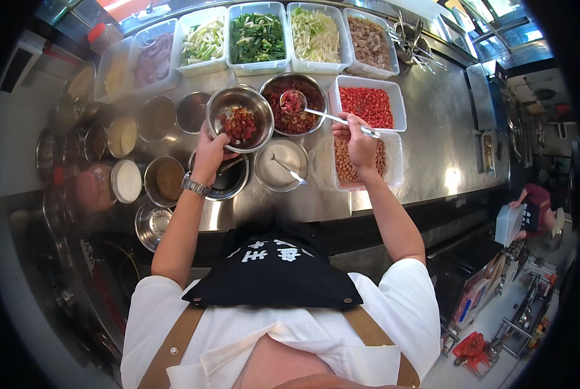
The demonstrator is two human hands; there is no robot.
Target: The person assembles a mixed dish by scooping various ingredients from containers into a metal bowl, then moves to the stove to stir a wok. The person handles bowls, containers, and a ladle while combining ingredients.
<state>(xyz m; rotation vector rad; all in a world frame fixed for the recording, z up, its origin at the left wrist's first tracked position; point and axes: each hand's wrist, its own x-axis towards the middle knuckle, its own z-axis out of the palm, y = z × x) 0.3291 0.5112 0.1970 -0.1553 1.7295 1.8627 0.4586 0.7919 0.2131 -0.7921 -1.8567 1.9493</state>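
Observation:
My left hand (pixel 214 148) grips the rim of a steel bowl (pixel 262 135) holding chopped red chili and pale bits, raised over the counter. In my right hand (pixel 355 143) is the handle of a steel ladle (pixel 317 113). Its scoop, filled with red chopped stuff, is over a steel pot (pixel 320 122) of dark red chili mix, just right of the bowl. Below these stand a bowl of pale powder (pixel 281 158) with a spoon across it and a container of dark liquid (pixel 229 184), partly hidden by my left hand. Chopped red chilies (pixel 366 107) fill a plastic tub beyond my right hand.
Plastic tubs of cut greens (pixel 257 41), sliced onion and brown strips line the back. Steel containers of seasonings (pixel 170 179) crowd the left. A tub of peanuts (pixel 348 163) lies under my right hand. Utensils (pixel 411 41) stand at back right. A person (pixel 535 209) holds a tub far right.

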